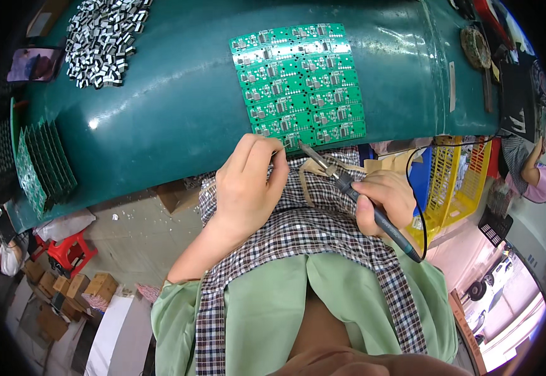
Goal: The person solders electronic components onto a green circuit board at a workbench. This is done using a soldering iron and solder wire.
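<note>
A green panel of circuit boards (301, 81), joined in two columns with small parts on each, lies on the green tabletop at its near edge. My right hand (386, 199) is closed round the grey handle of a soldering iron (346, 185). The iron's metal tip reaches the near edge of the panel; whether it touches is too small to tell. My left hand (248, 182) is at the panel's near left corner, thumb and fingers closed in a pinch. What it may hold between the fingertips is hidden.
Many small silvery metal parts (105, 39) lie heaped at the far left of the table (172, 88). Several green boards (46, 160) stand on edge at the left. The iron's black cord (424, 222) curves up on the right beside a yellow crate (453, 182). A person (538, 178) is farther right.
</note>
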The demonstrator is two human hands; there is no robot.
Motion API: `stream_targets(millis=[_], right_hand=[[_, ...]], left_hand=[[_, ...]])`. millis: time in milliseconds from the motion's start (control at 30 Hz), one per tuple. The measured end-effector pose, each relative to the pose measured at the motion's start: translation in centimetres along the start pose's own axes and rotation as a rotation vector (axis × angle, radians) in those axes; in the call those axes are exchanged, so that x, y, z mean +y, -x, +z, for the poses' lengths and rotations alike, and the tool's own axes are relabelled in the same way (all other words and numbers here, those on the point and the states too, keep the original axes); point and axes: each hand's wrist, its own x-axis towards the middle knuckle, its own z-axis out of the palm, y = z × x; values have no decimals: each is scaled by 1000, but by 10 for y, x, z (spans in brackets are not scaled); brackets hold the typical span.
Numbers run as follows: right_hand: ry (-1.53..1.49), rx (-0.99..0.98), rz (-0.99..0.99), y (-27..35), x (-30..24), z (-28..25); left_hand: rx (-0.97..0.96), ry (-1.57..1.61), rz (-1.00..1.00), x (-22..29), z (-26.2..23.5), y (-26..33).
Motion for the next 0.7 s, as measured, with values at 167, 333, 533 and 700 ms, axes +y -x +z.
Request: stream_targets(millis=[167,333,533,700], right_hand=[[-2,-28,10,2,4,4],[16,-41,0,0,2,5],[13,-43,10,4,-3,5],[16,-76,-6,5,-1,2]], left_hand=[[6,-40,19,-2,4,-1],[10,-53,35,-1,5,-2],[-81,-65,35,4,3,-2],[-161,-61,45,0,8,0]])
